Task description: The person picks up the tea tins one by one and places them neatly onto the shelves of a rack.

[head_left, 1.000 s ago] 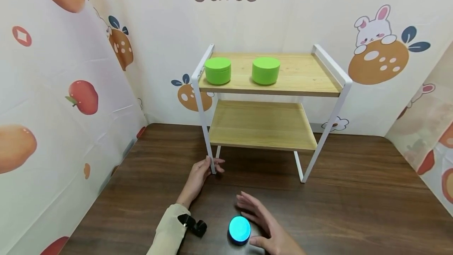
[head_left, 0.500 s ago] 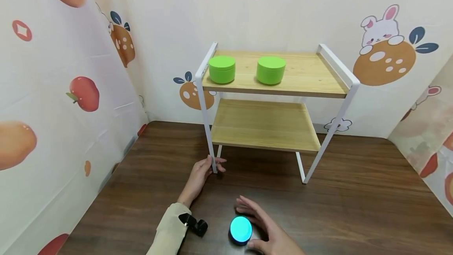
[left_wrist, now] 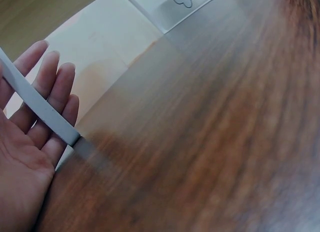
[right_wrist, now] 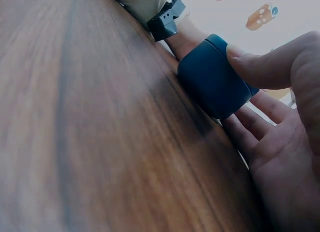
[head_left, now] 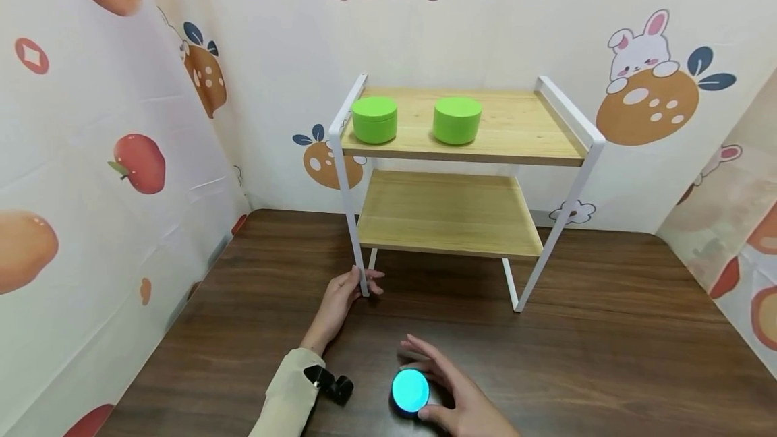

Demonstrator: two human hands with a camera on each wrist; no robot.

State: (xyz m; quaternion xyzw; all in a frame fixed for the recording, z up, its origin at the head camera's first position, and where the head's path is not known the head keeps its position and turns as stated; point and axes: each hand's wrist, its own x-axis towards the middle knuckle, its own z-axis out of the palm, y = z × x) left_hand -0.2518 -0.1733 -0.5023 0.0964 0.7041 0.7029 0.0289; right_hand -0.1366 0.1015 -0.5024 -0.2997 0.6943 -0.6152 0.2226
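On the table, a small round blue lidded box [head_left: 410, 391] stands upright in front of the shelf. My right hand [head_left: 458, 396] grips it from the right, thumb at its near edge and fingers round the far side; in the right wrist view the thumb [right_wrist: 260, 66] lies at the lid seam. My left hand [head_left: 340, 299] holds the bottom of the left front white leg [head_left: 351, 221] of a two-tier shelf [head_left: 510, 127]. The left wrist view has that leg [left_wrist: 42, 109] crossing in front of the fingers. Two green round lidded boxes, a left one [head_left: 374, 121] and a right one [head_left: 457, 123], sit on the top board.
Below the top board is a lower wooden board [head_left: 449, 211]. The dark wooden table [head_left: 607, 356] reaches back to printed cloth walls [head_left: 498, 19]. A black wrist strap with a camera [head_left: 330, 384] sits on the left sleeve, left of the blue box.
My right thumb and fingers have drawn in closer round the blue box. The left hand stays at the shelf leg, and the head view shifts slightly.
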